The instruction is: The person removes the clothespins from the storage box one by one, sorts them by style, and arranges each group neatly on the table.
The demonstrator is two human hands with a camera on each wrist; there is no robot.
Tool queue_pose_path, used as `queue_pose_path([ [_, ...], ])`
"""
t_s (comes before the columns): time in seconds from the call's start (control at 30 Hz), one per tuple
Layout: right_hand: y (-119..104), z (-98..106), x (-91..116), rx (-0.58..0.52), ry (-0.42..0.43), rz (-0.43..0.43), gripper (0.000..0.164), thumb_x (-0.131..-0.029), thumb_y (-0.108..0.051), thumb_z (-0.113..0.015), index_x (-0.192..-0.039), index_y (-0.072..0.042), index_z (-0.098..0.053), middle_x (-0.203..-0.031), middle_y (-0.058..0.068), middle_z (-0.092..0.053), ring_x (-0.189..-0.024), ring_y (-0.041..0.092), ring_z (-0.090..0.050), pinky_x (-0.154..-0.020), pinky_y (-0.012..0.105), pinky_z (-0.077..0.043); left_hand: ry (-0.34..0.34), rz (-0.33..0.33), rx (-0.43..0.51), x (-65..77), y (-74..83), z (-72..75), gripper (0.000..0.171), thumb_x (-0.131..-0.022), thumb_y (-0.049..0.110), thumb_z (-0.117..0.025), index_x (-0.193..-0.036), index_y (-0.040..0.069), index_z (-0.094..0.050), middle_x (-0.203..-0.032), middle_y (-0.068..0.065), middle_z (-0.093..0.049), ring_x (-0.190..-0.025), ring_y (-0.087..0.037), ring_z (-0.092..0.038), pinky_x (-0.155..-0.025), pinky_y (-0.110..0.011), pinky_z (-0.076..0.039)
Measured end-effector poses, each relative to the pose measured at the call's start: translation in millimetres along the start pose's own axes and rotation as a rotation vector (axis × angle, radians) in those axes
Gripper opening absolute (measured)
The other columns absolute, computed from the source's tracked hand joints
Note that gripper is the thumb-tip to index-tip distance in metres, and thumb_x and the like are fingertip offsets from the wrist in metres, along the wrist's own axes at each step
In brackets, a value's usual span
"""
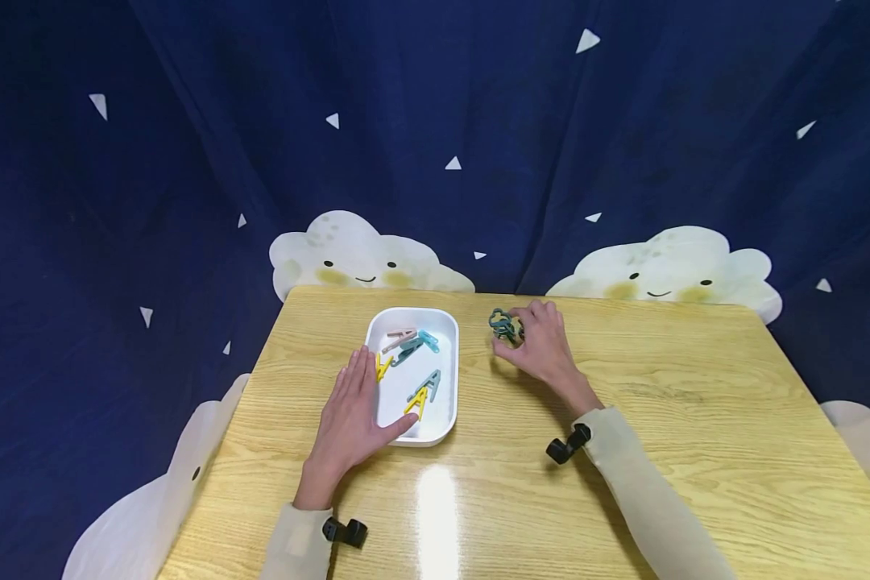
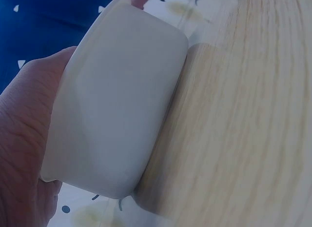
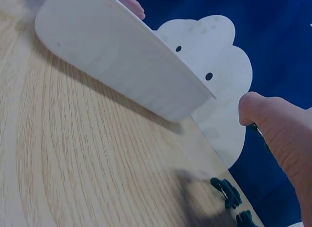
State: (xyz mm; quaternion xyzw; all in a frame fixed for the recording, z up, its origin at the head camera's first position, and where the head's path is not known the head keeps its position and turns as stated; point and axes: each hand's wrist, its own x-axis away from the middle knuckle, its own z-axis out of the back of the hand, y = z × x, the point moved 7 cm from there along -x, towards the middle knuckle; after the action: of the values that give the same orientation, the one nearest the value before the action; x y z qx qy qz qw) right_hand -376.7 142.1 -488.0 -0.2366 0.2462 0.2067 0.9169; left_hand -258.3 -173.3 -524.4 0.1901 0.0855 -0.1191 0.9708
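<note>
A white plastic tray [image 1: 449, 322] on the table holds several clothespins: a pinkish one [image 1: 400, 338], teal and grey-blue ones, and yellow ones such as this clothespin [image 1: 416, 403]. My left hand [image 1: 351, 415] rests over the tray's left side and near corner, fingers straight and thumb spread along the near rim. Right of the tray, my right hand [image 1: 544, 342] pinches a dark green looped clip [image 3: 262, 134] between thumb and fingers, most of it hidden by the thumb in the right wrist view. Below that hand, more dark green looped clips [image 3: 226, 193] lie on the table.
The light wood table [image 1: 667, 395] extends to the right and toward me. Behind its far edge hangs a dark blue curtain [image 1: 406, 177] with white triangles and smiling clouds.
</note>
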Motion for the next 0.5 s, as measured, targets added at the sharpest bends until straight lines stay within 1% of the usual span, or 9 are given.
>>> queue_pose_path([
  [0.2, 11, 0, 4, -0.005, -0.013, -0.027, 0.058, -0.076, -0.046, -0.079, -0.111, 0.0, -0.074, -0.095, 0.011, -0.058, -0.09, 0.033, -0.044, -0.078, 0.045, -0.036, -0.005, 0.006, 0.002, 0.4, -1.0, -0.7, 0.129, -0.083, 0.088, -0.055, -0.165, -0.002, -0.014, -0.175, -0.017, -0.009, -0.162, -0.032, -0.01, -0.131, -0.046, -0.013],
  [0.5, 33, 2, 11, 0.012, -0.033, -0.088, 0.062, -0.077, -0.048, -0.079, -0.115, 0.001, -0.074, -0.098, 0.016, -0.061, -0.09, 0.034, -0.043, -0.08, 0.047, -0.036, -0.007, 0.012, 0.008, 0.1, -0.9, -1.1, 0.129, -0.082, 0.089, -0.054, -0.166, 0.0, -0.013, -0.175, -0.017, -0.01, -0.162, -0.028, -0.006, -0.131, -0.046, -0.013],
])
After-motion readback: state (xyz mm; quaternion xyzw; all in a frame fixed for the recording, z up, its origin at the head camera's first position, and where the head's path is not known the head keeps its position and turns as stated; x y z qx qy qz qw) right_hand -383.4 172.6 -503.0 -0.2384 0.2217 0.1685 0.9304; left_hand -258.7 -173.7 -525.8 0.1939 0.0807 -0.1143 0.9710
